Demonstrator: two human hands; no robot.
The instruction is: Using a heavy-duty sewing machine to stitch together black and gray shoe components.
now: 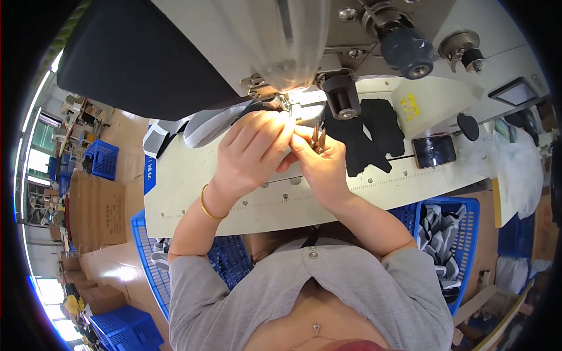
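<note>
Both hands are close together under the lit needle area (286, 104) of a sewing machine (257, 35). My left hand (253, 146) is closed, fingertips pressed together right by the needle. Whatever lies between those fingertips is hidden by glare and by the hand itself. In my right hand (323, 167) is a small pair of thread snips (318, 138), its blades pointing up between thumb and fingers. The right fingertips touch or nearly touch the left ones. Grey, white and black shoe-upper-like fabric pieces (213, 127) lie behind the left hand on the pale machine table (234, 219).
Black fabric pieces (381, 131) lie right of my hands, near a dark shiny box (434, 152). A blue crate (468, 234) of grey and black pieces stands at the right below the table. Another blue crate (143, 245) is at the left. A dark panel (140, 58) overhangs the upper left.
</note>
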